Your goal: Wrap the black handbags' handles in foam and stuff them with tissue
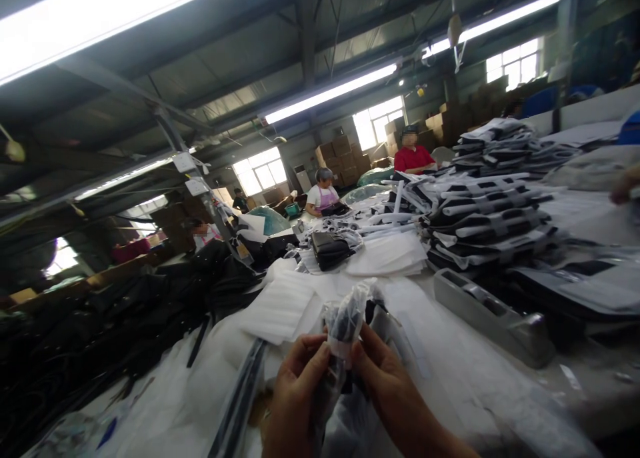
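Note:
Both my hands meet in front of me at the lower middle, around a dark bundle in clear plastic wrap (345, 321), perhaps a folded strap, with a pale band round it. My left hand (299, 385) pinches the bundle's left side between thumb and fingers. On the other side, my right hand (387, 381) grips it with thumb and fingers closed. Below the hands, more clear plastic and a dark part hang down, partly hidden by my wrists. Long dark strips in plastic (240, 398) lie just left of my left hand.
A grey tape dispenser (493, 318) stands to the right. Behind it rise stacked black pieces with white foam (493, 221). White foam sheets (283, 305) and a black bag (331, 250) lie ahead. Dark material (125, 318) is heaped left. Several people work farther back; another hand (625, 185) shows at right.

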Tool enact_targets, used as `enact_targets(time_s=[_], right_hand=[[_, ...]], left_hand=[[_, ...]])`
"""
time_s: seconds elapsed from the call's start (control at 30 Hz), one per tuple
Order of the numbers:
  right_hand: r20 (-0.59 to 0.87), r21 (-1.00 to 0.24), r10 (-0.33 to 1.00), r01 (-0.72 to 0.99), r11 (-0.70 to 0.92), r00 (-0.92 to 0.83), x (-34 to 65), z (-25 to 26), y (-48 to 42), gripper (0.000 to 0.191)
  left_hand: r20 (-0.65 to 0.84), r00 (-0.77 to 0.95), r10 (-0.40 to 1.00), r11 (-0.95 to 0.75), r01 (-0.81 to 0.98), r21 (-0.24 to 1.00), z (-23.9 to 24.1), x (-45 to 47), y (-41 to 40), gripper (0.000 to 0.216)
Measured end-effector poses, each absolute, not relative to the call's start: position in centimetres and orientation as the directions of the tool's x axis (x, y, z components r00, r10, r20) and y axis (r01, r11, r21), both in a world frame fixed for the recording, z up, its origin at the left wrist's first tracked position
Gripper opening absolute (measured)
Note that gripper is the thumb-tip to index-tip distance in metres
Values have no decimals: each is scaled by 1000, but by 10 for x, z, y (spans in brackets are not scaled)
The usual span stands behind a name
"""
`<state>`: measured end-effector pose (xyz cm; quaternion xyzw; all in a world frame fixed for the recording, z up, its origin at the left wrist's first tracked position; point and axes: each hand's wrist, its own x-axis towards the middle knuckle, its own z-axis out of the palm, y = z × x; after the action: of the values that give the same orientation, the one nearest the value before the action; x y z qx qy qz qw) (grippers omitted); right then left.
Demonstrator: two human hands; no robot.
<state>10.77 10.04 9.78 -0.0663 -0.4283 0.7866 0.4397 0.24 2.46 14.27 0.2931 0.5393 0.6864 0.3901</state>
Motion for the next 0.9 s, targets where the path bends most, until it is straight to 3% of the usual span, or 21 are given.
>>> enact_targets(time_s=[0.23,0.33,0.47,0.6,0.7,0.8,0.9], right_hand=[[220,-912,837,-409,-5,-501,129,75,121,53],[156,-965,875,-261,35,-458,141,44,133,49],[17,-997,839,-77,-30,-544,150,-7,142,55],[-75,-997,782,18,-81,-618,151,-41,142,74],[-15,-996,804,76,38,-595,150,-48,147,78],[84,-974,842,133,182,-532,148,-48,163,72],[110,-942,871,231,246,-478,153,-45,184,69]], left_hand=[[-21,-607,794,-32,-77,997,134,-7,17,50],[109,-666,738,-67,88,994,112,-17,-2,60],[306,-704,641,-46,363,931,56,-22,-34,77],[176,-828,532,120,279,953,6,-4,-40,91],[117,-863,492,105,192,976,-6,25,-20,84],[145,-829,540,13,181,983,-7,56,8,71],[197,-723,662,-73,199,977,-8,74,22,75]])
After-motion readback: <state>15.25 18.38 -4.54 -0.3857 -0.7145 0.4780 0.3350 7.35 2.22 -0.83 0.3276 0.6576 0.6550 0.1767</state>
